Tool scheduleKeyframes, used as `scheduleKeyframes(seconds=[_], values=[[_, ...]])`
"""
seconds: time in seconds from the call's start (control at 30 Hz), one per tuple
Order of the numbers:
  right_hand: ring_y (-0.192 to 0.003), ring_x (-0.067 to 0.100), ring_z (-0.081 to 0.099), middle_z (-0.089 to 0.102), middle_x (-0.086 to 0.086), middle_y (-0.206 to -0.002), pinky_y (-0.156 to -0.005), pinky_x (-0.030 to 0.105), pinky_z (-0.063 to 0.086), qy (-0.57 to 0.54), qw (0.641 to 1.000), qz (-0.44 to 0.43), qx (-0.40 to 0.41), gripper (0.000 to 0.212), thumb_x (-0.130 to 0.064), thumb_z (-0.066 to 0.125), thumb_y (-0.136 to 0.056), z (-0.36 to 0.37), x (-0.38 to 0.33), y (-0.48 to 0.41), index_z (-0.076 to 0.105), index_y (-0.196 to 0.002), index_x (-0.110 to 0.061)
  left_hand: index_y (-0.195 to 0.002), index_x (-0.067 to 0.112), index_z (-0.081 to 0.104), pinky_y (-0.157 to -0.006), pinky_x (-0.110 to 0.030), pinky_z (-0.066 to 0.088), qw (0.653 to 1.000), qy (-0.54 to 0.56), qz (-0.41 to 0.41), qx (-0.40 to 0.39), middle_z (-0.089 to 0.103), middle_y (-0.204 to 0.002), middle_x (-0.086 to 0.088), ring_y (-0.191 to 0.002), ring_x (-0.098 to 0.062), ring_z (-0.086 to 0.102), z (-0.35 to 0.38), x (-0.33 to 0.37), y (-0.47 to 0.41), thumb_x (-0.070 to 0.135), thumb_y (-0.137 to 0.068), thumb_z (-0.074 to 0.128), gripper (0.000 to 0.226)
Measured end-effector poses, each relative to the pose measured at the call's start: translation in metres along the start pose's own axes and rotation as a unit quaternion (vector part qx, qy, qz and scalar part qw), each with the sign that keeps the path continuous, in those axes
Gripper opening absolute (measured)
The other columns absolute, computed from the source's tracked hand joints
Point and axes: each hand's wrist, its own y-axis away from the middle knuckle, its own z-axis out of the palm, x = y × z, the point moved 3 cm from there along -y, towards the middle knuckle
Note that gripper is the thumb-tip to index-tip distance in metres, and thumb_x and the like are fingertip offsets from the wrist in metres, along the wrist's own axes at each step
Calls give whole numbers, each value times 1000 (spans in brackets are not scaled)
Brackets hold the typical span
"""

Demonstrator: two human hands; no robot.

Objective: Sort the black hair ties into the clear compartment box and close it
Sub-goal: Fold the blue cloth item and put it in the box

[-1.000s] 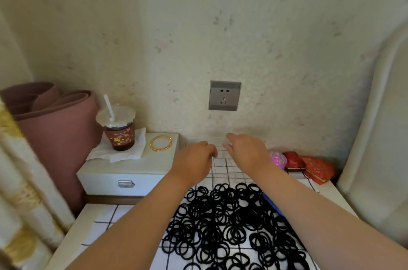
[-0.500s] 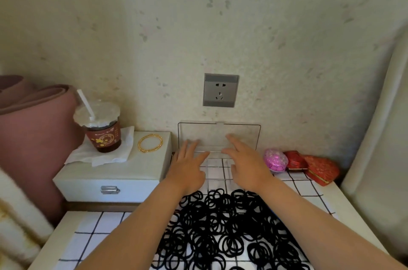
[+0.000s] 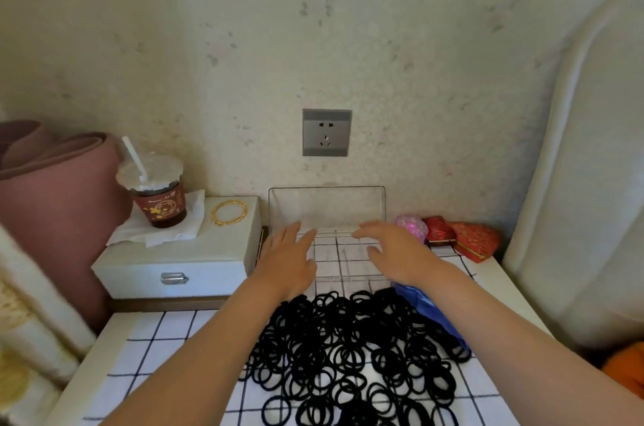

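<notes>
1. Containers. The clear compartment box (image 3: 343, 260) sits on the worktop (image 3: 501, 289) at 12 o'clock from the black hair ties (image 3: 352, 359), against the wall. Its lid (image 3: 327, 208) stands open and upright, leaning back towards the wall. The checked cloth (image 3: 163, 331) shows through the clear dividers. All hair ties in view lie in one loose pile on the cloth, outside the box, with the pile's far edge just beside the box's near wall. A blue bag (image 3: 427, 310) lies at 2 o'clock from the pile, partly under the right forearm. At 10 o'clock, a white drawer unit (image 3: 181, 258) carries a lidded cup (image 3: 158, 197) of dark drink with a straw, standing on a tissue (image 3: 158, 234), and a gold bangle (image 3: 229, 213) beside it.

2. Hands. Both forearms reach forward across the pile. The left hand (image 3: 287, 260) is palm down over the box's 9 o'clock side; its grip is spread, fingers straight, holding nothing. The right hand (image 3: 392, 251) is palm down over the 3 o'clock side; its grip is likewise spread, with fingers pointing towards the lid hinge. Whether either palm touches the box cannot be told.
</notes>
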Motion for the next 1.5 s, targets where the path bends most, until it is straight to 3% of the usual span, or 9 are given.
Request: scheduleKeyframes(seconds=[0.1,0.23,0.43,0.53,0.77,0.9,1.07,1.17,1.5], values=[[-102,5,54,61,-14,-110,-100,19,40,-21,998,45,37,30,-12,55,-98,-26,10,29,69,-123,-22,-150,27,35,-117,-39,23,995,36,57,80,31,-155,-2,-143,-22,22,-7,31,5,27,-99,45,52],[-99,8,64,71,-8,-112,-93,27,50,-24,991,126,49,23,-20,62,-95,-30,36,70,74,-114,-26,-130,26,58,-100,-34,41,984,70,144,81,56,-124,1,-120,-18,45,9,85,16,18,-95,50,36],[-90,19,64,64,-5,-97,-76,34,53,98,978,182,13,22,-46,71,-83,-16,64,108,72,-100,-32,-127,25,59,-94,-35,45,984,28,173,15,58,-119,2,-115,-19,50,52,134,16,17,-93,51,36],[-88,16,64,67,-8,-94,-80,34,53,91,979,183,19,14,-42,73,-83,-13,72,111,73,-95,-33,-137,27,51,-98,-34,42,987,6,162,-8,55,-127,3,-120,-18,46,63,142,13,20,-93,52,44],[-76,4,64,69,-13,-78,-69,21,47,-127,973,133,142,14,-21,70,-88,-46,71,106,66,-79,-32,-147,29,38,-98,-35,47,980,100,169,41,46,-138,3,-119,-17,52,41,151,10,16,-94,55,57],[-84,10,70,74,-7,-88,-79,28,55,-241,952,62,181,24,-8,63,-91,-72,45,104,68,-88,-31,-140,25,51,-108,-22,29,956,169,214,107,51,-140,5,-126,-12,41,12,165,13,14,-92,60,50],[-82,10,68,73,-9,-86,-75,24,54,-288,941,24,176,28,-9,58,-95,-87,4,107,69,-88,-34,-93,28,63,-81,-20,42,943,282,141,107,67,-92,12,-88,-4,59,-26,163,32,18,-88,66,12],[-81,10,66,72,-10,-86,-73,22,52,-296,941,21,161,27,-7,57,-96,-84,-11,112,70,-91,-30,-90,24,64,-75,-35,52,951,277,114,77,72,-83,-1,-78,-19,66,-41,144,48,22,-84,71,10],[-68,11,55,58,-3,-80,-64,24,43,-283,956,42,72,29,-12,52,-98,-33,-57,100,60,-113,-36,-81,12,76,-61,-23,55,951,301,7,77,72,-67,-1,-59,-11,66,-67,79,111,32,-97,59,30]])
